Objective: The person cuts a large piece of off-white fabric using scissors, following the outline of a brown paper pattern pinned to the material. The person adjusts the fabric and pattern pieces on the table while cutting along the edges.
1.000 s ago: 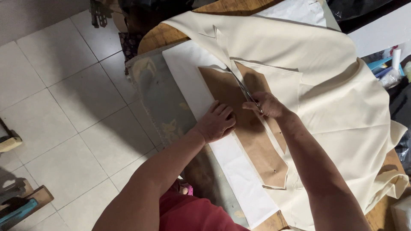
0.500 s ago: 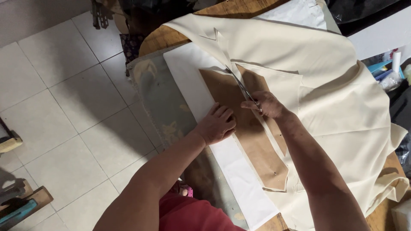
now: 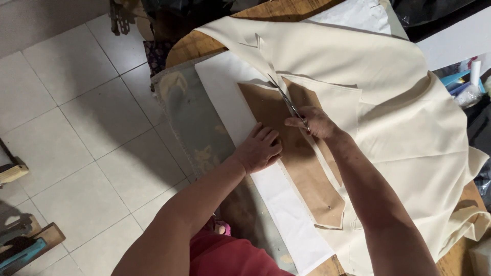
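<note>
My right hand [image 3: 316, 121] grips a pair of metal scissors [image 3: 287, 99] whose blades point up and away, lying along the edge of a brown paper pattern [image 3: 307, 168]. The pattern rests on cream fabric [image 3: 388, 102] spread over the table. My left hand [image 3: 258, 149] lies flat, fingers together, pressing the pattern's left edge where it meets a long white sheet [image 3: 240, 110]. The scissor tips reach the fabric just past the pattern's top corner.
A wooden table [image 3: 192, 46] carries the work, with a grey patterned cloth [image 3: 192, 128] hanging off its left side. White floor tiles [image 3: 66, 117] spread to the left. Wooden tools [image 3: 23, 240] lie at the lower left. Bottles and clutter [image 3: 468, 82] sit at the right edge.
The right hand with the scissors has edged slightly forward along the pattern's edge. The left hand stays pressed on the pattern.
</note>
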